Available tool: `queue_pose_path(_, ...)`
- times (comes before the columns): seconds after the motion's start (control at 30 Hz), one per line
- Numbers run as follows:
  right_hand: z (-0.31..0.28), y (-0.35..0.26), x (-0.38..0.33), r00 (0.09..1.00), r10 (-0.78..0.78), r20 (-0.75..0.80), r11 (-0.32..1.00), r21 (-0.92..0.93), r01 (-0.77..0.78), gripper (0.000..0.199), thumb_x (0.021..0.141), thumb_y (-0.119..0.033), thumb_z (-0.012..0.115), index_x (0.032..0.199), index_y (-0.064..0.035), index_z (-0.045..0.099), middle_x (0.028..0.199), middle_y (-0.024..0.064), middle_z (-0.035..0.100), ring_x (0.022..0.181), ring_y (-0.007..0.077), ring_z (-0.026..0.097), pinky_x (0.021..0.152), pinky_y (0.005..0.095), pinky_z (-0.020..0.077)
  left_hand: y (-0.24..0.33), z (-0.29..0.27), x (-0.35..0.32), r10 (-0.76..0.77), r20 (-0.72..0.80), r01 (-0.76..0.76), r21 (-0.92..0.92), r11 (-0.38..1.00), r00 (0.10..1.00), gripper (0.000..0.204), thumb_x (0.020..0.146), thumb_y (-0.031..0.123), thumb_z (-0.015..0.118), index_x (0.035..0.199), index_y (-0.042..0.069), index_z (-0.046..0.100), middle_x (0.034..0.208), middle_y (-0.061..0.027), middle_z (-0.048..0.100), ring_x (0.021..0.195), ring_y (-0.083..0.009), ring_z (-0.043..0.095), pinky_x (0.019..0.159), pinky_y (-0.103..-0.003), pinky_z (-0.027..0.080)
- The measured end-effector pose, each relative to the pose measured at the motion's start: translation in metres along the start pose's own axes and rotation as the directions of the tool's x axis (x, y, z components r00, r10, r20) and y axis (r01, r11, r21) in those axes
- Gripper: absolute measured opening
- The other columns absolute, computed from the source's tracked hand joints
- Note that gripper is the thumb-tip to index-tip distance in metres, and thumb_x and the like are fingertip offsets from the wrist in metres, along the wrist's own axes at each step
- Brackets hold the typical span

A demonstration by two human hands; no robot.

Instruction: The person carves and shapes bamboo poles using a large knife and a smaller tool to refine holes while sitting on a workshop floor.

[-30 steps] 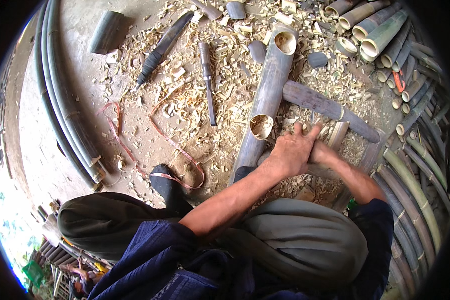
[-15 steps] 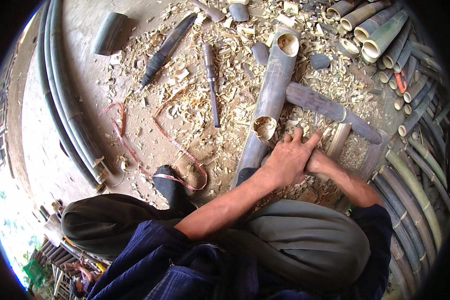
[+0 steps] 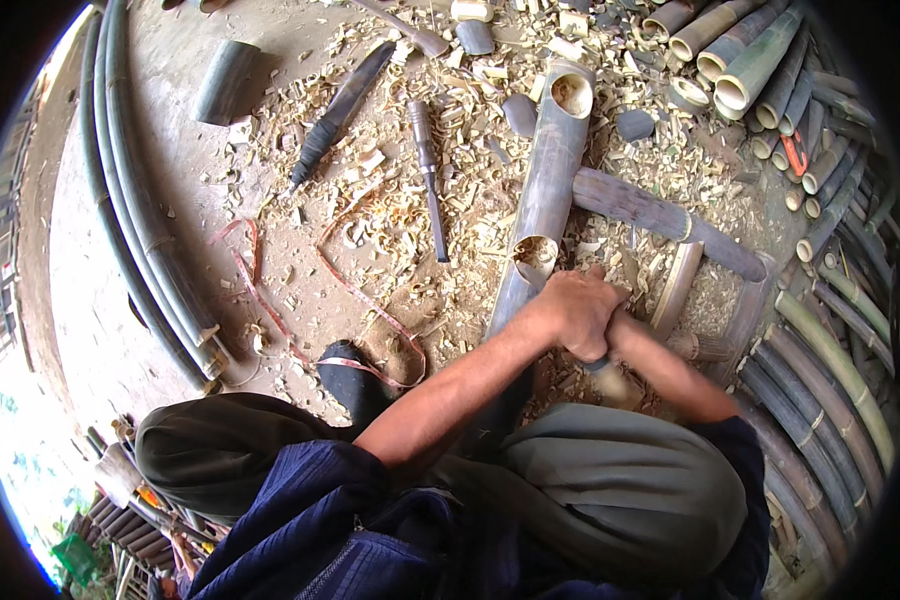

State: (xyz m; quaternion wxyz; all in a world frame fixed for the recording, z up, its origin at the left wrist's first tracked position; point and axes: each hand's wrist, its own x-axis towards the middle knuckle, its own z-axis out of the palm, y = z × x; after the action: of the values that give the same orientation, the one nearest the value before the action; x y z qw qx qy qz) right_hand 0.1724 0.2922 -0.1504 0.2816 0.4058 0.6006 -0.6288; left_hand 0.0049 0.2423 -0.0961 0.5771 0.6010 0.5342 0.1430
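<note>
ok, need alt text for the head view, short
Seen from above, a seated person's left hand and right hand are clasped together against a long notched bamboo tube lying on a dirt floor strewn with shavings. A chisel, a dark knife and stacked bamboo poles lie around.

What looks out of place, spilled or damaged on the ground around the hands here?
Pale shavings and chips are strewn across the ground, thickest around the long bamboo tube. That tube has an opening cut in its side near the left hand. A red cord lies in loose loops, and a chisel lies among the chips.
</note>
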Motion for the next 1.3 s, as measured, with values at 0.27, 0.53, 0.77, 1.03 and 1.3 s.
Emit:
queue_pose_path(0.27, -0.021, -0.040, -0.016, 0.998, -0.048, -0.035, 0.986, -0.161, 0.042, 0.044, 0.090, -0.018, 0.074, 0.128, -0.0040, 0.058, 0.124, 0.0207, 0.063, 0.118, 0.0267, 0.061, 0.101, 0.0358, 0.0522, 0.012, 0.021, -0.020, -0.075, -0.405, 0.013, -0.152, 0.988, 0.911, 0.068, 0.068, 0.016, 0.083, 0.129, 0.004, 0.058, 0.119, -0.0213, 0.058, 0.114, -0.0384, 0.065, 0.099, -0.049, 0.054)
queue_pose_path(0.53, 0.065, -0.027, 0.000, 0.987, 0.042, -0.153, 0.872, 0.487, 0.039, 0.061, 0.099, -0.022, 0.061, 0.150, -0.0046, 0.032, 0.136, 0.0122, 0.049, 0.128, 0.0208, 0.052, 0.105, 0.0321, 0.0488, -0.013, -0.005, -0.040, 0.064, -0.045, -0.057, 0.132, 0.990, 0.997, 0.078, 0.062, 0.010, 0.078, 0.137, 0.011, 0.057, 0.137, -0.0259, 0.049, 0.129, -0.0426, 0.052, 0.103, -0.049, 0.048)
queue_pose_path(0.77, 0.080, -0.078, -0.066, 0.914, -0.105, -0.393, 0.627, 0.687, 0.367, 0.036, 0.105, -0.025, 0.049, 0.129, -0.0021, 0.063, 0.123, 0.0156, 0.066, 0.117, 0.0255, 0.063, 0.100, 0.0366, 0.0515, 0.037, 0.040, -0.122, 0.088, -0.673, -0.041, 0.085, 0.995, 0.734, 0.091, 0.065, 0.005, 0.077, 0.149, 0.009, 0.040, 0.147, -0.0240, 0.037, 0.139, -0.0428, 0.037, 0.112, -0.053, 0.036)
queue_pose_path(1.03, 0.032, -0.037, -0.036, 0.780, -0.192, -0.596, 0.950, 0.087, 0.301, 0.032, 0.097, -0.023, 0.059, 0.121, -0.0019, 0.065, 0.115, 0.0149, 0.068, 0.109, 0.0263, 0.066, 0.095, 0.0393, 0.0535, 0.043, 0.030, -0.031, 0.357, -0.121, -0.219, 0.598, 0.771, 0.926, 0.080, 0.077, 0.014, 0.075, 0.148, 0.015, 0.039, 0.145, -0.0220, 0.046, 0.137, -0.0404, 0.046, 0.108, -0.049, 0.041)
queue_pose_path(1.3, -0.034, -0.047, -0.017, 0.795, -0.338, -0.504, 0.865, -0.500, 0.051, 0.031, 0.090, -0.021, 0.069, 0.114, -0.0017, 0.067, 0.107, 0.0143, 0.071, 0.101, 0.0272, 0.068, 0.090, 0.0420, 0.0555, 0.011, 0.001, 0.016, 0.245, -0.377, -0.185, 0.189, 0.964, 0.893, 0.099, 0.070, -0.003, 0.074, 0.156, 0.020, 0.031, 0.150, -0.0292, 0.038, 0.123, -0.0515, 0.056, 0.110, -0.049, 0.047)
